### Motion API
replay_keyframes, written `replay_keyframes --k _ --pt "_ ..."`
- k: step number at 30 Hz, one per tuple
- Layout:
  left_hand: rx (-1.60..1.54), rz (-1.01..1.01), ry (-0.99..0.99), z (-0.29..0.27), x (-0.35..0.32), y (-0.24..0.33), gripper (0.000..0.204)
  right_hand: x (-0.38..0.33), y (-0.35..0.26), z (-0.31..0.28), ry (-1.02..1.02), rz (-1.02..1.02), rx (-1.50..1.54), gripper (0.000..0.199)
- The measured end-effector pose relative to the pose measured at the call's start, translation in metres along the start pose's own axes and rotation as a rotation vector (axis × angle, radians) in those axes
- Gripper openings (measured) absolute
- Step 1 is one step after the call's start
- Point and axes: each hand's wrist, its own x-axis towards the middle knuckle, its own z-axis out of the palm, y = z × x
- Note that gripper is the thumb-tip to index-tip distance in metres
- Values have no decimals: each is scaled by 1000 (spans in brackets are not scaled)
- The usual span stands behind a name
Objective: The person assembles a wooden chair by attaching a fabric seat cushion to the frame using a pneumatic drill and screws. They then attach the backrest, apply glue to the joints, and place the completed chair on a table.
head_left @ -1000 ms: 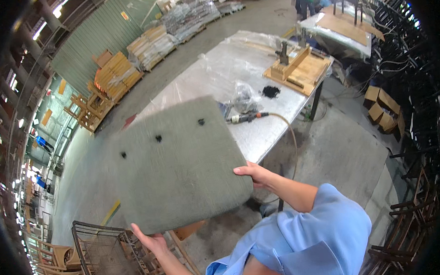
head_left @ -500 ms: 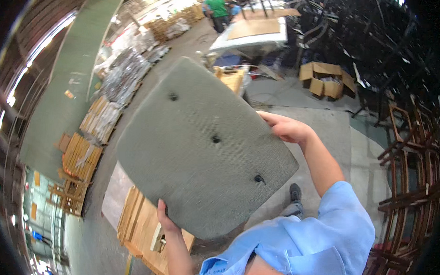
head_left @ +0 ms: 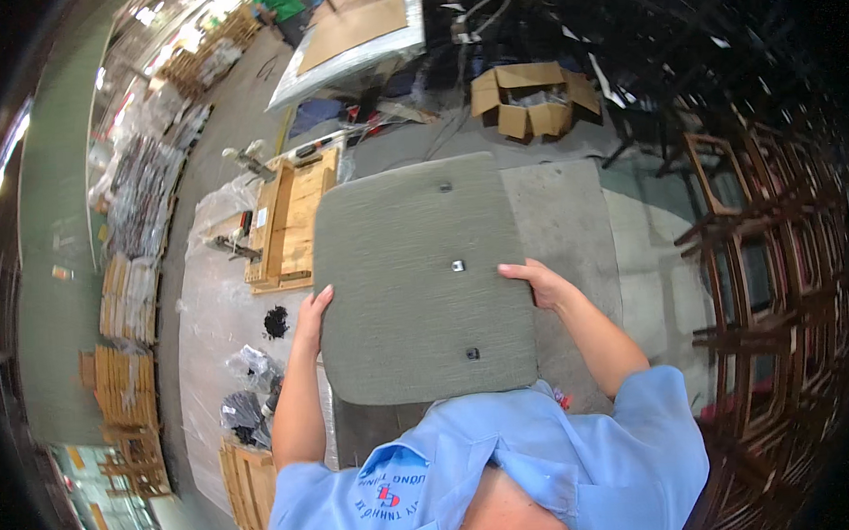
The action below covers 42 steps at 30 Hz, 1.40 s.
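Head view — left hand [head_left: 312, 319] and right hand [head_left: 545, 284] grip cushion [head_left: 407, 294] edges — floor [head_left: 574, 206] alongside.

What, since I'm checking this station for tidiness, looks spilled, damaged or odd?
A loose black pile lies uncontained on the plastic-covered table, so it could pass for a spill. On the grey-green cushion, the middle fitting looks bright while the other two look dark, possibly just glare. No tear shows.
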Motion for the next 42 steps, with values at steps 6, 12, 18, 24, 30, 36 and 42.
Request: replay_keyframes --k 6,12,18,24,30,36,42 --pt "171 33 121 31 87 28 49 65 -30 -17 242 -41 109 58" --pt "207 133 167 -63 219 22 55 218 -59 -10 130 25 128 62" --pt "631 233 558 -157 320 39 58 390 -104 71 133 15 40 58" --pt "655 106 389 -178 354 6 55 528 -72 134 239 74 -145 74" --pt "685 133 523 -147 344 -2 52 610 -36 179 507 -80 -608 82" --pt "641 134 581 -115 344 17 50 655 1 223 686 -84 -625 83" --pt "599 143 618 -103 350 33 43 666 26 204 514 -34 -651 83"
